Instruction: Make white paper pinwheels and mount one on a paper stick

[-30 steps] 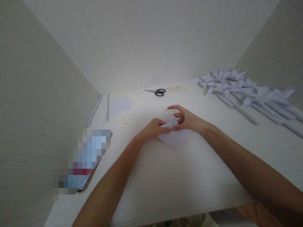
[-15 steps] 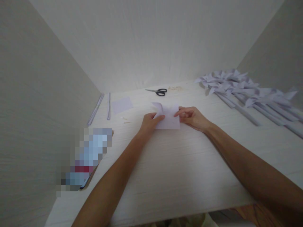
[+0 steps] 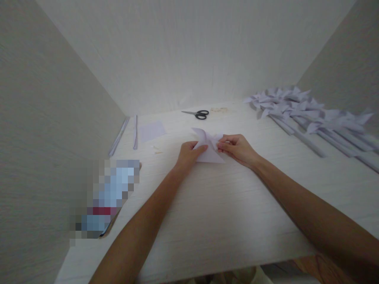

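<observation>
A white paper square (image 3: 209, 156), cut into flaps, is held up between my hands over the table. My left hand (image 3: 189, 155) pinches its left side, with the thumb lying on the front and the other fingers hidden behind. On the right, my right hand (image 3: 235, 146) grips a flap between thumb and fingers and bends it in toward the middle. The upper left flap curls inward near my left thumb. The paper has the look of a pinwheel head partly folded.
Black-handled scissors (image 3: 199, 114) lie at the back, beside small beige bits (image 3: 219, 110). Several paper pinwheels (image 3: 284, 104) are heaped at the right. On the left are a flat paper sheet (image 3: 153, 131), rolled paper sticks (image 3: 135, 132), small slender pieces (image 3: 156, 150) and a blurred phone-like object (image 3: 117, 193).
My right hand has moved slightly left, folding the right flap in toward the paper's centre. My left hand keeps its hold almost in place.
</observation>
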The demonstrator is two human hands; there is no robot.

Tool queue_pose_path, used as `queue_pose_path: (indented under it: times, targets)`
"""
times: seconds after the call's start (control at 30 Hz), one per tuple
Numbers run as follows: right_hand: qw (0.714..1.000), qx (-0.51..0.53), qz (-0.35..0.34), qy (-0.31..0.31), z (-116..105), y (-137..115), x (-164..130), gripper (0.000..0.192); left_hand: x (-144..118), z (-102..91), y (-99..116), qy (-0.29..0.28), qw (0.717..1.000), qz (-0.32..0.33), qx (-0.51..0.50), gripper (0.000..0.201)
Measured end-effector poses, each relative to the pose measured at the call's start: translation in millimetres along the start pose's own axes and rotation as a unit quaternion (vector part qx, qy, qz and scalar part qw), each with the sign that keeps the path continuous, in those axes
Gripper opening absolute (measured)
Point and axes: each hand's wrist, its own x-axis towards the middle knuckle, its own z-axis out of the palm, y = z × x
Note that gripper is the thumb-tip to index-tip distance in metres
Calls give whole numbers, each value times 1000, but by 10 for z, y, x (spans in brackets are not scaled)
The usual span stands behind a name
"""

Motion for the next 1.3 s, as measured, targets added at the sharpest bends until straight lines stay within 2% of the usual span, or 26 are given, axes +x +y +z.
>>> queue_pose_path:
  times: [0.4, 0.9, 1.3]
  targets:
    - [999, -44, 3, 12, 47, 27, 0, 22, -8, 3, -9, -10, 1000, 17, 13, 19]
    - [972, -231, -35, 33, 81, -33, -1, 21, 24, 5, -37, -14, 998, 30, 61, 21]
    - [964, -257, -46, 40, 113, -47, -1, 20, 27, -3, -56, -12, 995, 36, 94, 21]
